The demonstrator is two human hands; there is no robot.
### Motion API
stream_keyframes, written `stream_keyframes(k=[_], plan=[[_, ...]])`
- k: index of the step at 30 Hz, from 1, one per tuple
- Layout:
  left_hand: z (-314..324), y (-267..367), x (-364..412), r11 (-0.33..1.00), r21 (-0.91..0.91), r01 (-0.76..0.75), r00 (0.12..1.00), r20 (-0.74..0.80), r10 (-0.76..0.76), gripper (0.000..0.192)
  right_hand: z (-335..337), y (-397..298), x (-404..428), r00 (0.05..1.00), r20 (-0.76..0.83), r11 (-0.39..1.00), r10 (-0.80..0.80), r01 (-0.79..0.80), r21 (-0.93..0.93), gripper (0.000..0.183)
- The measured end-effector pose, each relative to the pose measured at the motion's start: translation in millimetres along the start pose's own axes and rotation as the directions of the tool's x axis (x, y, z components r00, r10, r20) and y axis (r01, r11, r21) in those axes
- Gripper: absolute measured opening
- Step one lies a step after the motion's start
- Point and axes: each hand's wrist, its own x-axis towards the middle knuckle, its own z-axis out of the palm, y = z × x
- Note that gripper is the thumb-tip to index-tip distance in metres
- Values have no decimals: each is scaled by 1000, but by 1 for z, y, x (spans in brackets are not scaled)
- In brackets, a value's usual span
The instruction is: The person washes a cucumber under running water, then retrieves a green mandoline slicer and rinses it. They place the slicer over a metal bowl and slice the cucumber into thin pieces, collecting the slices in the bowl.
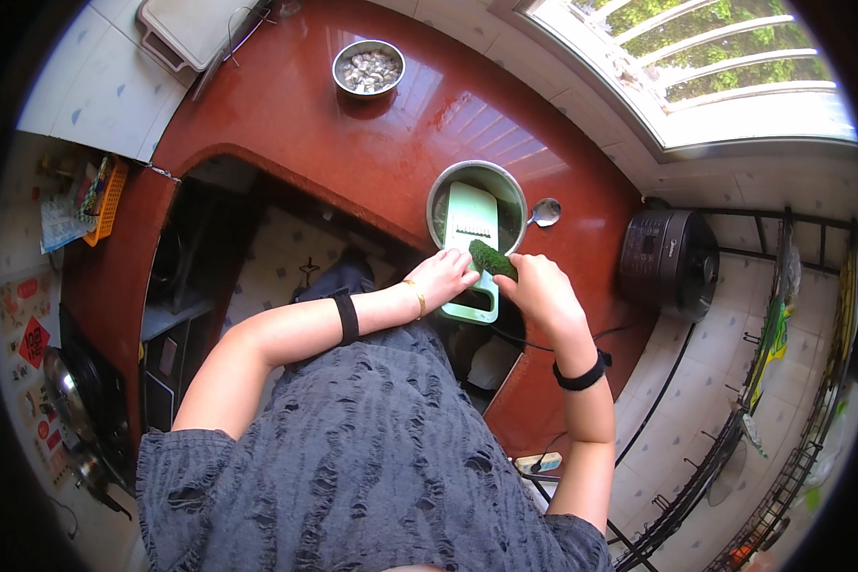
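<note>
A light green plastic grater (472,207) leans in a round metal pot (440,179), its handle end sticking out over the counter's near edge. My left hand (440,282) rests on the grater's left side below the blades, the fingers bent over it; its exact grip is partly hidden. In my right hand (543,286) is a dark green, bumpy cucumber (492,259), held at its right end. The cucumber's other end lies over the grater, just below the toothed slot. A metal spoon (545,211) lies right of the pot.
A metal bowl of sliced pieces (369,70) stands farther back on the red counter (293,114). At right is a black electric cooker (665,261) with a cable. The counter's curved edge drops to an opening at left. A barred window is at upper right.
</note>
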Motion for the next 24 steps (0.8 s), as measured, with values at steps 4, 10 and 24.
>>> stream_keyframes(k=[4, 10, 24], plan=[[1, 1, 0, 1000, 17, 0, 1000, 6, 0, 11, 14, -4, 18, 998, -57, 1000, 9, -10, -12, 31], [1, 0, 1, 1000, 23, -21, 999, -29, 21, 11, 35, 4, 50, 973, -222, 998, 61, -54, 36, 31], [-3, 2, 2, 1000, 3, -16, 999, -36, 16, 10, 14, -7, 36, 994, -89, 998, 68, -67, 13, 32]])
